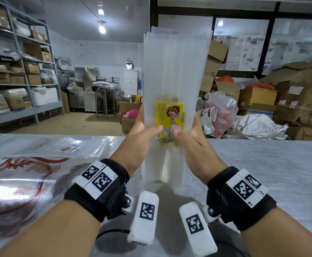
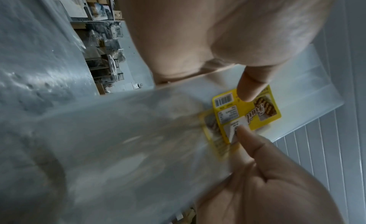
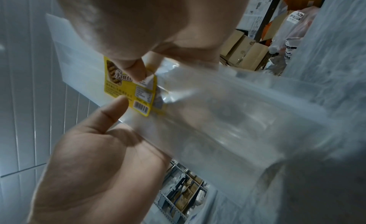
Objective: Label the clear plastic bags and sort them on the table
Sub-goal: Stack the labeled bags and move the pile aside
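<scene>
Hands, left (image 1: 140, 138) and right (image 1: 192, 143), pinching stack of clear bags (image 1: 175, 71) upright by side edges, thumbs on yellow label (image 1: 169, 119)

A stack of long clear plastic bags (image 1: 177, 71) is held upright above the table (image 1: 262, 164), edges fanned slightly. A yellow label (image 1: 169, 119) with a barcode is stuck low on the front bag.

The head view looks forward and down from above the forearms, across the table (image 1: 262, 164) into a storeroom. Each wrist view looks along its own palm, very near and tilted sideways: the left hand (image 2: 198, 31) fills its frame's top, the right hand (image 3: 148, 24) likewise. All three views share the yellow label (image 1: 169, 117) on the upright clear bags (image 1: 175, 71), mid-frame.
</scene>
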The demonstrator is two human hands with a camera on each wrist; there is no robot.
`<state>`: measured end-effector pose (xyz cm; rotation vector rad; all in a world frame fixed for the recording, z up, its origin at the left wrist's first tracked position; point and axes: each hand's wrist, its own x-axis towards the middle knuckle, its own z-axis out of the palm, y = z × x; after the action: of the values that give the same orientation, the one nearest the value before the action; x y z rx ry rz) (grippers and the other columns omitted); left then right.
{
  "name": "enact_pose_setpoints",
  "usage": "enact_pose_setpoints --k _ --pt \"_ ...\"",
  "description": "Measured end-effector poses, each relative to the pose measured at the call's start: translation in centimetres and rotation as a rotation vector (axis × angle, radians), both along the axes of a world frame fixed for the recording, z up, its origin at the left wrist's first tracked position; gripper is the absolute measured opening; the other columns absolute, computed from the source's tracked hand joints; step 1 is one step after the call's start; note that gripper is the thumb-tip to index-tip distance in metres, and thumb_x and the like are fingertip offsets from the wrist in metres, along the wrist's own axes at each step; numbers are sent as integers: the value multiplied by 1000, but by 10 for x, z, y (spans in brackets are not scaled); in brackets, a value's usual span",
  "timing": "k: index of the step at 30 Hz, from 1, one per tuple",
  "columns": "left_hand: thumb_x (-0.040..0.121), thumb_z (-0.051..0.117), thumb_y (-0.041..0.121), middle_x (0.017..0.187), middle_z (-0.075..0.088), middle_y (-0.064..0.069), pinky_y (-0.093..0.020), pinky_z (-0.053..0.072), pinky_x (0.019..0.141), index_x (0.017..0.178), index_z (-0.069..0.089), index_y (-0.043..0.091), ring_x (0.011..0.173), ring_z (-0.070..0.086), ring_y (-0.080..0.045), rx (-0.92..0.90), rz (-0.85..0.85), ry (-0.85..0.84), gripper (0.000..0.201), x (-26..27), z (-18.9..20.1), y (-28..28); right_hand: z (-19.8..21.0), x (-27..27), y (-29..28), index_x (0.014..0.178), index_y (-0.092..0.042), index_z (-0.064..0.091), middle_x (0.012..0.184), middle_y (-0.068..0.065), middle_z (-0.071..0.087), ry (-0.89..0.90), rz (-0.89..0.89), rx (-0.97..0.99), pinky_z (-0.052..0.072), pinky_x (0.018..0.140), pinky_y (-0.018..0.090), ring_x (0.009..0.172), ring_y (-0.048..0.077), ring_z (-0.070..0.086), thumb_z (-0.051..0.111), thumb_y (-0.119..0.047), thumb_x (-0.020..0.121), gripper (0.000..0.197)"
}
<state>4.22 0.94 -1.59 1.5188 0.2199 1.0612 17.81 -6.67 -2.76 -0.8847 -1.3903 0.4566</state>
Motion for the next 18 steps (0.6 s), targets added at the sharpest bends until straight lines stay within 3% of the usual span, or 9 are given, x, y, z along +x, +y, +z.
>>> enact_pose_setpoints --k 6,9,13,16,18 --pt "79 58 10 128 69 -14 -55 47 107 144 47 15 119 65 -31 -78 19 -21 66 -2 -1 3 -1 1 2 145 -19 37 127 2 65 46 -23 -42 55 87 25 116 15 64 52 -8 94 54" --pt "80 59 15 125 71 -11 -55 44 110 139 51 18 120 65 -30 -85 23 17 60 1 -7 1 -6 1 3 145 -16 38 131 5 63 63 -31 -71 52 87 18 117 14 63 50 -16 87 60" --pt "82 58 10 125 71 -10 -44 51 104 144 46 21 117 66 -26 -86 8 34 64 3 -6 -1 -7 1 3 146 -15 35 136 6 60 32 -32 -91 50 96 19 124 16 58 47 -7 100 48" --pt "98 49 -2 127 69 -12 -42 52 102 146 44 18 118 65 -27 -77 14 38 53 2 -5 0 -5 0 1 146 -17 35 135 2 60 1 -30 -92 48 104 26 125 14 57 41 -1 104 45" --pt "99 49 -1 126 70 -11 -43 53 102 146 45 19 116 66 -26 -84 9 33 51 1 -3 1 -3 1 0 146 -17 35 134 -1 60 -20 -43 -83 48 101 23 123 10 58 39 1 104 45"
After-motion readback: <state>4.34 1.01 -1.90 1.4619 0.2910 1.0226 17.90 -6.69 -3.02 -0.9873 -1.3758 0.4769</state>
